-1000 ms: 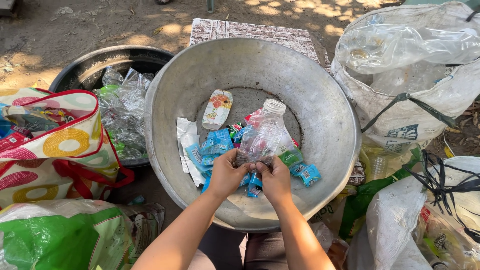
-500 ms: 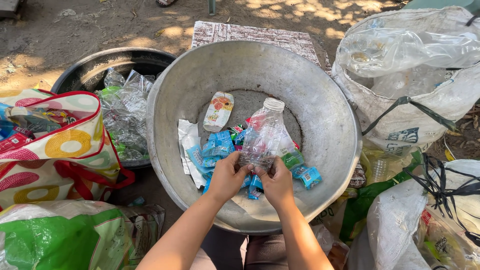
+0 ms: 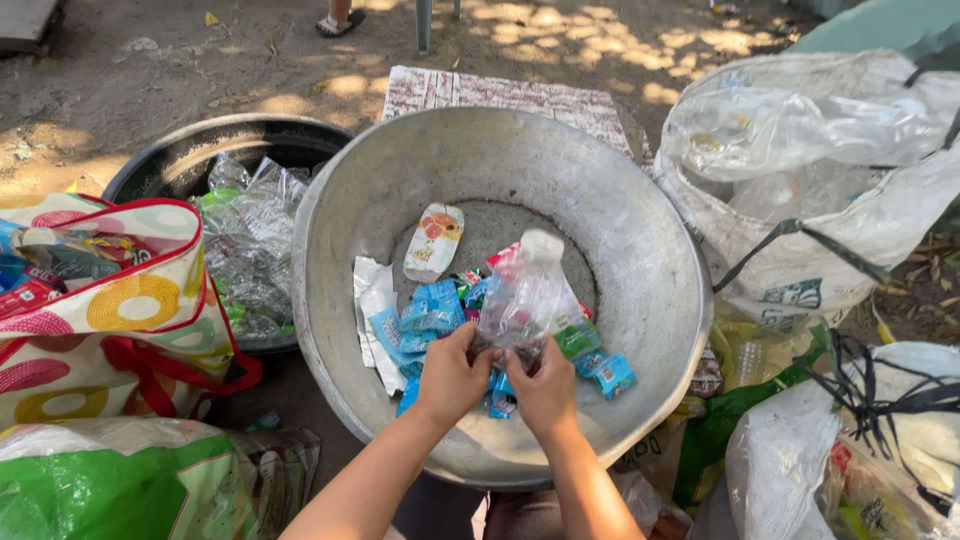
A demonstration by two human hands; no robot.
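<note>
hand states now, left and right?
Left hand: closed on the base of the clear bottle.
Right hand: closed on the same bottle base.

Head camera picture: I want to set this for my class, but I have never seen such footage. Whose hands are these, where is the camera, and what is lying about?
The camera sits on a person's head and looks down, so both hands are their own. The left hand and right hand together grip a clear plastic bottle by its base over a large metal basin. Inside lie blue wrappers and a white pouch. A black tub of crushed bottles, a patterned bag and white sacks stand around.
</note>
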